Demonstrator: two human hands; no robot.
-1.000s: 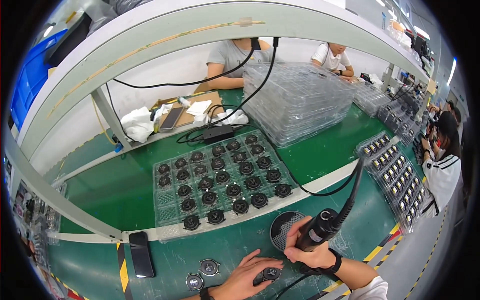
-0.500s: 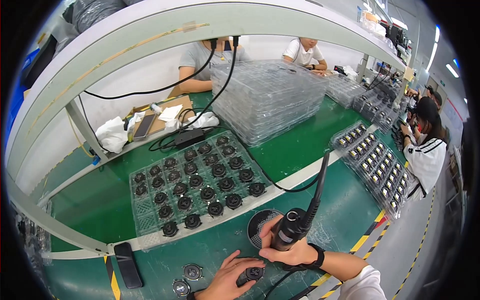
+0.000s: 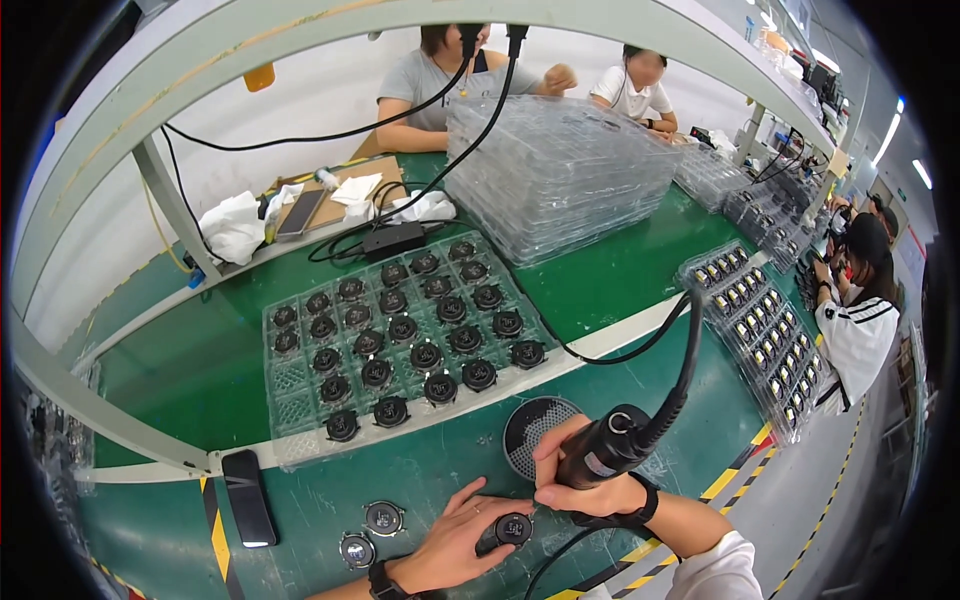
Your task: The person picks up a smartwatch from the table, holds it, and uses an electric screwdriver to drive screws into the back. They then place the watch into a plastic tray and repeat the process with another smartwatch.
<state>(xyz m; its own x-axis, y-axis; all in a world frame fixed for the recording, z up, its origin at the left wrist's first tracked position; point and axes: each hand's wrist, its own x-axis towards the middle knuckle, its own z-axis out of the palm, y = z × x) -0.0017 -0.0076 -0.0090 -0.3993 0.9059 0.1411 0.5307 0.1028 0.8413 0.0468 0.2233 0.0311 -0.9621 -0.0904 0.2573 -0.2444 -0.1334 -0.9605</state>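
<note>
Subject item: a round dark watch body (image 3: 514,529) on the green worktop (image 3: 310,520), nearest the person. Clock positions are taken from it.

Left hand (image 3: 460,540): finger and thumb bracket the watch body's rim from the nine o'clock side; remaining fingers loosely spread. Right hand (image 3: 590,495): wrapped around a black corded tool (image 3: 603,447) at one to two o'clock, its top leaning away toward two. The tool's tip is hidden; contact with the watch body cannot be confirmed.

Surroundings: black mesh-faced disc (image 3: 527,430) at twelve to one; clear tray (image 3: 290,412) of similar watch bodies at eleven; two loose pieces (image 3: 384,517) at eight to nine; phone (image 3: 248,497) farther out at nine.

Recommended handling, in my judgement: brace the rim firmly, keep fingertips off the tool's line, bring the tool square to the work, press lightly, and keep its cable slack.
</note>
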